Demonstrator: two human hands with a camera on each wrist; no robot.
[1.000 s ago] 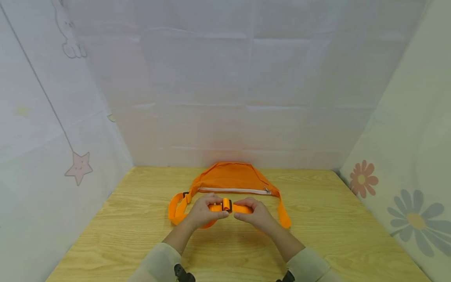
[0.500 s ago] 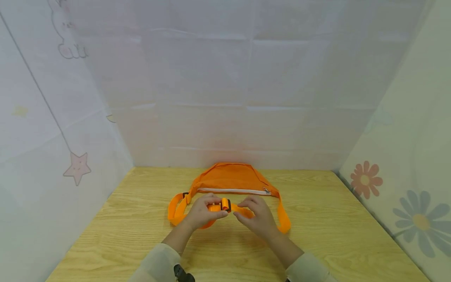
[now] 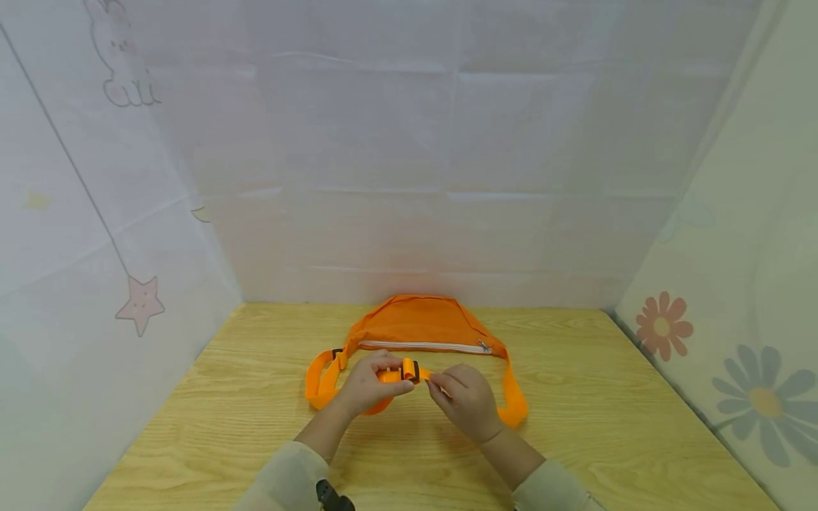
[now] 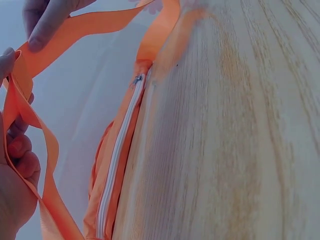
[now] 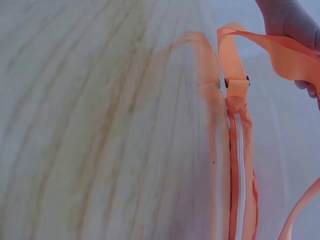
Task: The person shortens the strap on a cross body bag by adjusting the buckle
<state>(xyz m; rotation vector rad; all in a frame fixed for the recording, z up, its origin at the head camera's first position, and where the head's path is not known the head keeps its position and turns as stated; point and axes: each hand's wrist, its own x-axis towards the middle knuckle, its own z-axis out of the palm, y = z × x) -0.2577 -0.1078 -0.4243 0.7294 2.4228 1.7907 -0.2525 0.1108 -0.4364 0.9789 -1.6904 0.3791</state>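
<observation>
An orange waist pack with a white zipper lies at the back of the table, its strap looping toward me. Strap webbing is folded through a black buckle, held up between the hands. My left hand pinches the strap just left of this buckle, thumb below and fingers above. On the other side, my right hand pinches the webbing where it comes out of the buckle. The left wrist view shows the zipper pull and the strap running up to the right hand's fingers. The right hand covers part of the strap.
A second black buckle sits on the strap at the pack's left end. The wooden table meets a pale backdrop behind the pack. Patterned side sheets stand at left and right.
My right hand shifts its hold along the strap: its fingers loosen, the wrist turns, then they pinch the webbing closer to the buckle. The left hand stays almost still.
</observation>
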